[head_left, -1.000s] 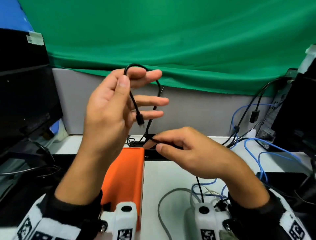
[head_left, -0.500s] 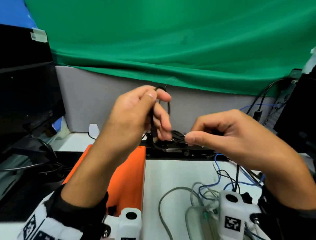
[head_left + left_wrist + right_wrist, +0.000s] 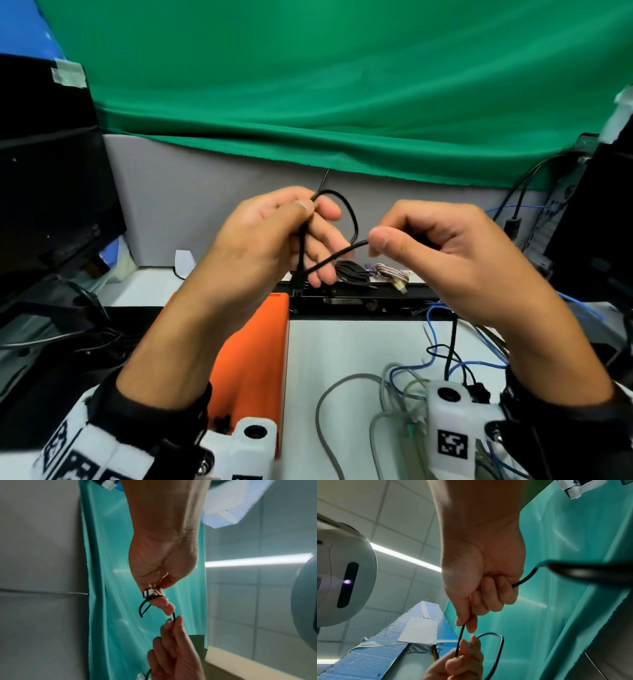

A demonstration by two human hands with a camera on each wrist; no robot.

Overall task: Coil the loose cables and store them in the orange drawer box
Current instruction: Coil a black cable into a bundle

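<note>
The left hand [image 3: 274, 236] pinches a small loop of black cable [image 3: 354, 222] between thumb and fingers; the right hand [image 3: 442, 253] pinches the running strand just to its right. The next wrap should match that loop, fed slack, not tugged. The orange drawer box [image 3: 253, 359] lies near, below the left forearm.

No readable text, brands or numbers. Only square black-white coded marker on right wrist camera housing [image 3: 452, 444]; partial ones on left wristband [image 3: 73, 455].

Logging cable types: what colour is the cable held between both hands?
Black. The cable shows best in the head view.
</note>
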